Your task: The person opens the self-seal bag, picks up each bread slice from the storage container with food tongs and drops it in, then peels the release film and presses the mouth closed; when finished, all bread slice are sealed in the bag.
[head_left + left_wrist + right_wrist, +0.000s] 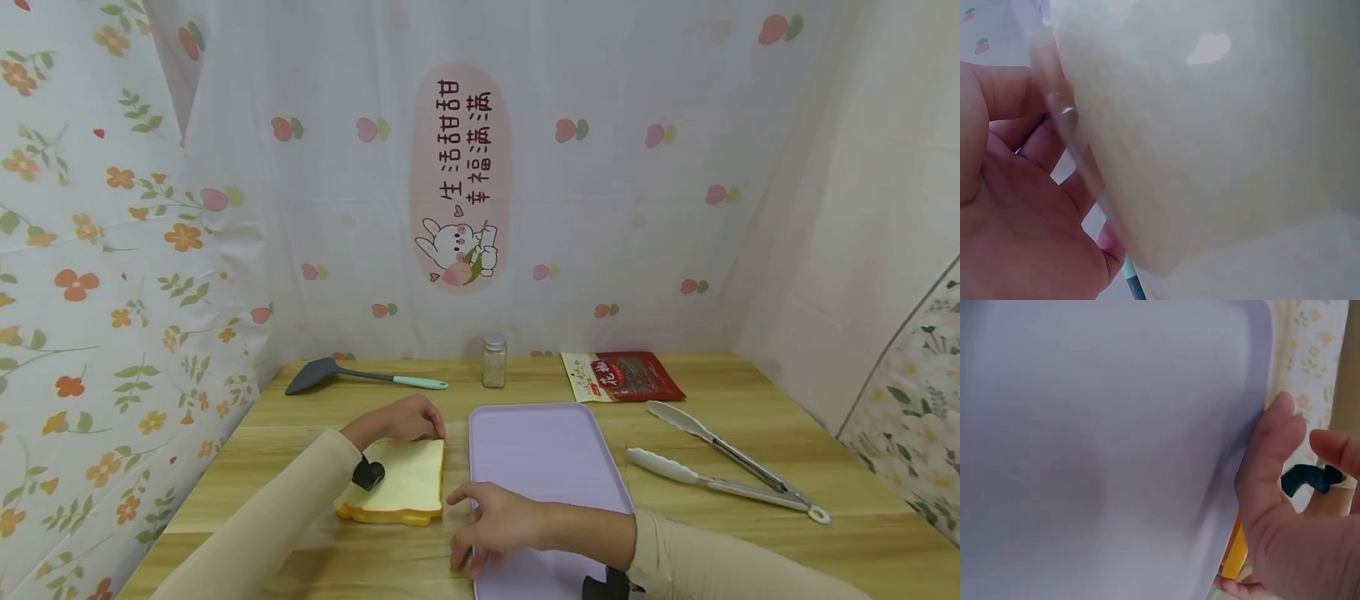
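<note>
A toast-shaped piece of bread [408, 479], pale with a yellow crust edge, lies on the table left of the tray. Clear shiny film covers it in the left wrist view, where the bread [1210, 150] fills most of the picture. My left hand [407, 419] is at its far edge, thumb and fingers pinching the film-covered edge; some fingertips are hidden behind it. My right hand [501, 523] hovers over the left rim of the lilac tray [540, 442], fingers spread and loosely bent, holding nothing. In the right wrist view its fingers are beside the tray rim.
A grey spatula with a mint handle [420, 382] lies at the back left, a spice jar [494, 361] stands at the back middle. Right of it lies a red packet [630, 377]. White-tipped tongs [750, 475] lie spread right of the tray. A printed curtain [337, 208] hangs behind.
</note>
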`<state>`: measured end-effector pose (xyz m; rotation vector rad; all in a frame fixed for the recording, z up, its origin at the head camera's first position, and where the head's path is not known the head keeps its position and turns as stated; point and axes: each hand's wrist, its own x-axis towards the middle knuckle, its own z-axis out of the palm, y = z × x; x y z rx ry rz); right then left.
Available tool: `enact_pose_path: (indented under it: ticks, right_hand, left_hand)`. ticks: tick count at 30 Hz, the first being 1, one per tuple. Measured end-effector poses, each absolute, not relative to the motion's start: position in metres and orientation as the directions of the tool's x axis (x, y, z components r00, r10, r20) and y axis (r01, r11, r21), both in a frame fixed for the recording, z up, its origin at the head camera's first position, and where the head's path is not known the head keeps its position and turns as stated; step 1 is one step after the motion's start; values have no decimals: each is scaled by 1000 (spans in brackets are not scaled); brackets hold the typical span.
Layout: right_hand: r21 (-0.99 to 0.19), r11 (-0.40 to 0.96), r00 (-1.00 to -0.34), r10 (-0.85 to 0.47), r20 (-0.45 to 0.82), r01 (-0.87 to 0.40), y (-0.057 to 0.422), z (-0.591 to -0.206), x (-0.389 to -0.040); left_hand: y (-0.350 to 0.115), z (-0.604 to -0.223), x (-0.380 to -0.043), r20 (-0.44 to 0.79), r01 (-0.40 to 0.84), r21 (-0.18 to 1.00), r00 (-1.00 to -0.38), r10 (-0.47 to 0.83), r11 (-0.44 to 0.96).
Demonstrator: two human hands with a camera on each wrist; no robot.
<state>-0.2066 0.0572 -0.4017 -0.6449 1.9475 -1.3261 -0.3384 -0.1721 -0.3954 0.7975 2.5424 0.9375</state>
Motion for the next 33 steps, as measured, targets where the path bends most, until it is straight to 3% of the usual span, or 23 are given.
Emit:
enact_pose_path:
  ticks: [15,24,33]
  right_hand:
    - [-942,336,-749,-631,-202,-29,43,-408,-210]
    - [-945,326,-724,-648,-237,17,40,-405,-212]
    - [-942,331,-805,-545,-235,51,34,-403,-214]
  left_hand:
    - [-176,-395,-339,-88,385,688,-798,596,616]
    - [-175,-396,-339,-90,385,689,-795,600,614]
    - [-175,-395,-339,-86,387,693,-793,603,608]
